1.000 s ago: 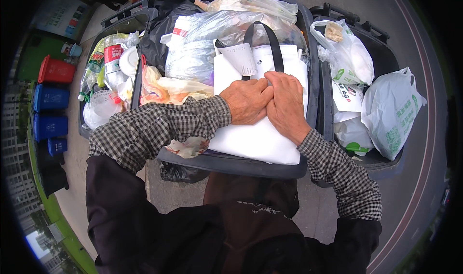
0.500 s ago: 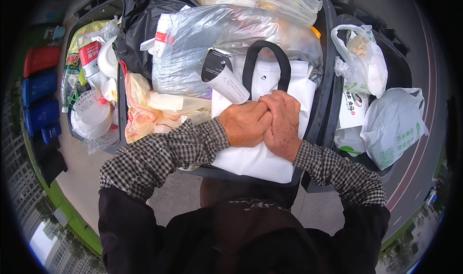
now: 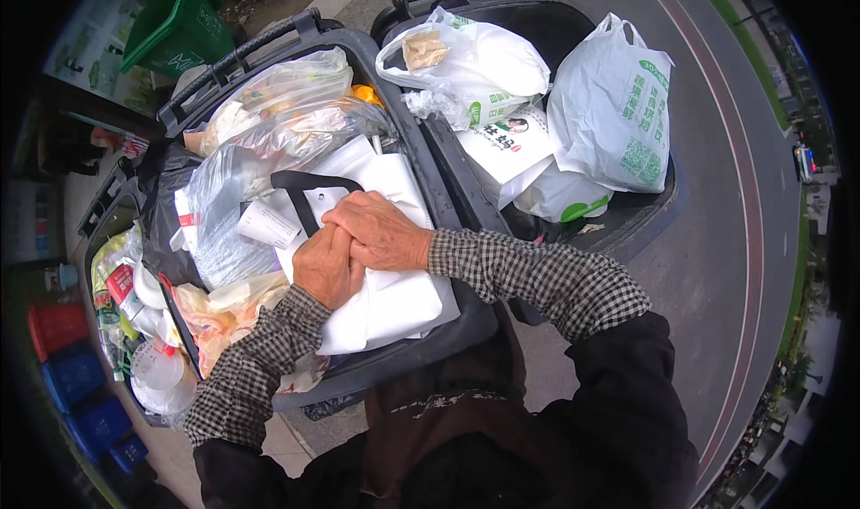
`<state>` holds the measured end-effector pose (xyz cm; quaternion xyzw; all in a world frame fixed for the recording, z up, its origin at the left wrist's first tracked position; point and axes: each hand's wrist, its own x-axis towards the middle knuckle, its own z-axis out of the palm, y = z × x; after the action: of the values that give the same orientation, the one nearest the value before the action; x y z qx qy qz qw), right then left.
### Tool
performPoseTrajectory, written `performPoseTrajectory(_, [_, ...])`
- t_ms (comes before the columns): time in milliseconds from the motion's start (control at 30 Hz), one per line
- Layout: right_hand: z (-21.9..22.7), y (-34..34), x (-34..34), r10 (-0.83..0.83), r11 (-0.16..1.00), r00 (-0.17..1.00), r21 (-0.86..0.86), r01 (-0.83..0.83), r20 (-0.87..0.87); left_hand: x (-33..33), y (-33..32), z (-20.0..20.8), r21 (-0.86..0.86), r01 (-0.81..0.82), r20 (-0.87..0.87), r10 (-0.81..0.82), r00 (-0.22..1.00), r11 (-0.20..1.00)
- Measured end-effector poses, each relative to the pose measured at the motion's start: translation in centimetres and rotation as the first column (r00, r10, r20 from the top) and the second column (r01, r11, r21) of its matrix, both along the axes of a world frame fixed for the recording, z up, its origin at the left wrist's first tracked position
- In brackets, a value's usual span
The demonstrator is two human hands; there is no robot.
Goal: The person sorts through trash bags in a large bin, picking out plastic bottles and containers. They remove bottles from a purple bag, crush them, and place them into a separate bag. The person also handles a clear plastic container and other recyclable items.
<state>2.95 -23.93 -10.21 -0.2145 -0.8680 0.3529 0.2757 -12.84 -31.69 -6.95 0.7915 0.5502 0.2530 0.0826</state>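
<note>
Atop the near right part of the middle bin point(image 3: 466, 334), we see a white bag point(image 3: 390, 307) lying over other refuse, its black handle point(image 3: 305, 187) looped up toward the far side. Our left hand point(image 3: 324, 265) rests on it with the fingers curled, and our right hand point(image 3: 383, 231) overlaps the left; the fingertips are hidden, so we cannot tell whether either one pinches the material or only presses on it. We judge the bag light, smooth and bendable, firm enough to keep creases, and perhaps a little slippery on its flat face. The handle looks the surest hold, with the folded far edge as a second choice. Just left of the handle, a curled paper slip point(image 3: 267, 224) looks thin and easily torn.

Left of the bag, the same bin holds a big clear plastic sack point(image 3: 228, 206), a black sack point(image 3: 168, 196) beyond it to the left, and a pale, red-edged bag point(image 3: 228, 305) nearer us. The right bin point(image 3: 645, 222) carries a knotted white bag point(image 3: 502, 61) and a taller carrier bag point(image 3: 614, 106) with green print. At the left, a smaller-looking bin point(image 3: 106, 206) holds a red-labelled bottle point(image 3: 128, 292) and a clear round tub point(image 3: 158, 364).
</note>
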Motion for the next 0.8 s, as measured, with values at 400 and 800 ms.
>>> performPoseTrajectory(400, [8.0, 12.5, 35.4, -0.917, 0.233, 0.361, 0.508, 0.829, -0.168, 1.1, -1.5, 0.8, -0.065, -0.039, -0.19, 0.026, 0.981, 0.997])
performPoseTrajectory(800, [-2.2, 22.4, 48.3, -0.774, 0.446, 0.398, -0.022, 0.895, 0.493, 3.5, -0.2, 11.5, -0.356, -0.211, -0.393, 0.058, 0.918, 0.91])
